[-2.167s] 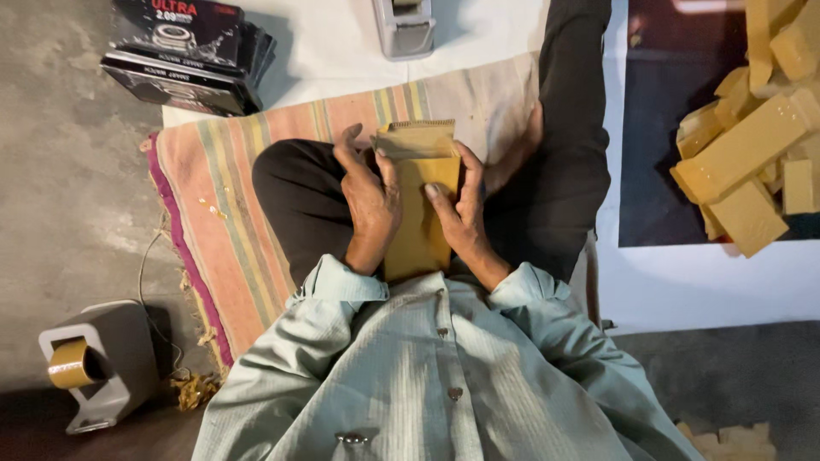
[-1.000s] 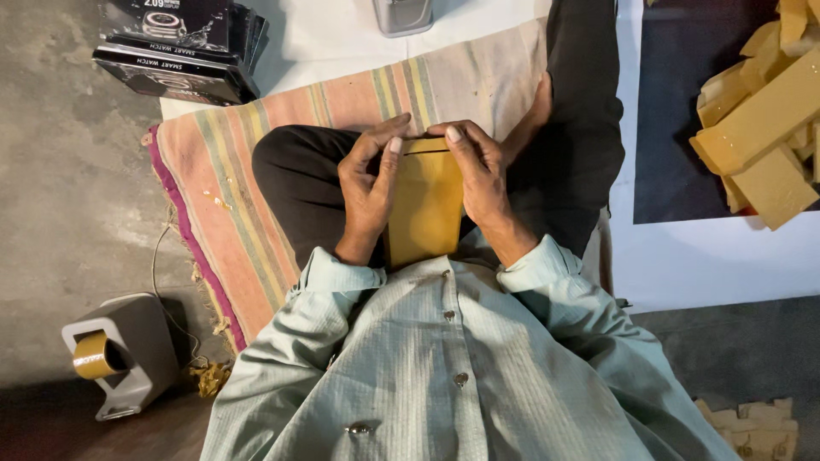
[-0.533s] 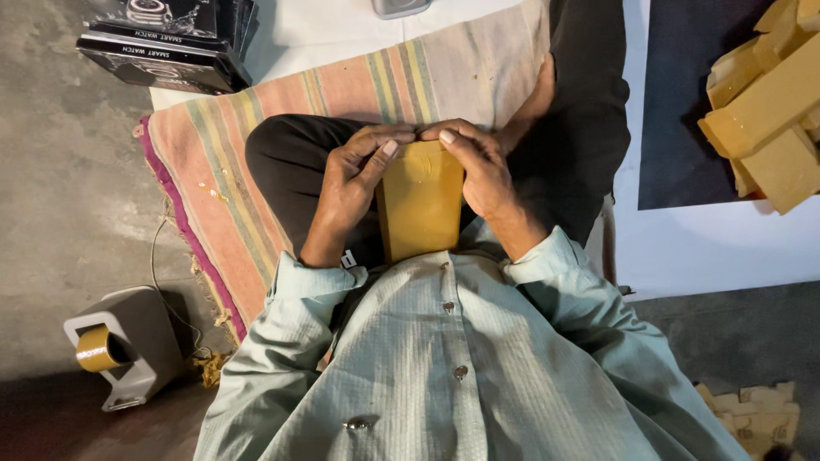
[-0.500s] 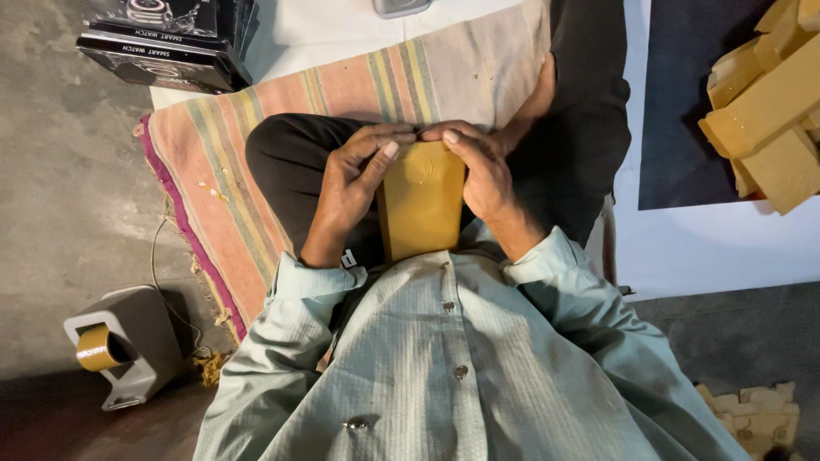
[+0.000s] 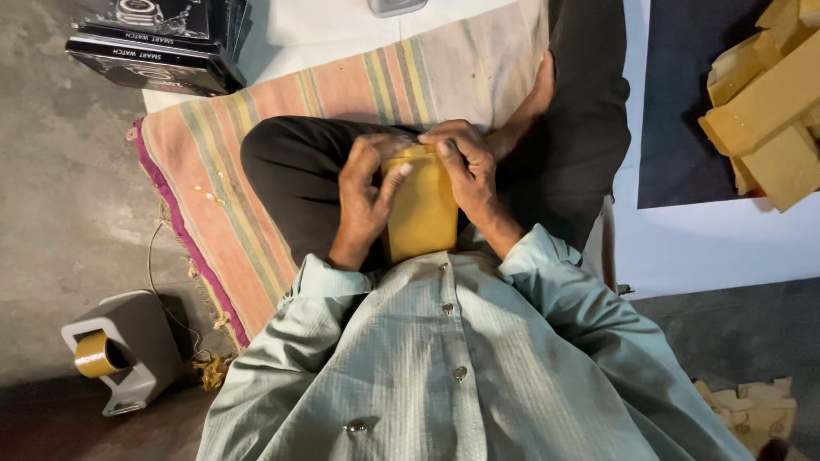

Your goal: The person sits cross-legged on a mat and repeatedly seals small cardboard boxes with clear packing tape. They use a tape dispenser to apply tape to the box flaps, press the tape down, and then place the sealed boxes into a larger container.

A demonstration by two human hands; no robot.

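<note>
Far left, on the grey floor: a grey tape dispenser [image 5: 128, 346] with a roll of tan tape. Above it, near the top edge: a stack of flat black boxes [image 5: 158, 47]. Next, a striped mat [image 5: 222, 171] in pink, green and yellow, spread under crossed legs in dark trousers. At the centre, upright in the lap: a yellow-brown cardboard box [image 5: 420, 209]. Left hand [image 5: 363, 196] wrapped round its left side, fingers curled together over the top edge, thumb flat against the front. Right hand [image 5: 465, 166] clamped on the top right corner, fingers bent and close together. Far right, on a dark sheet: a pile of similar yellow-brown boxes [image 5: 764, 111], well apart from the hands.
</note>
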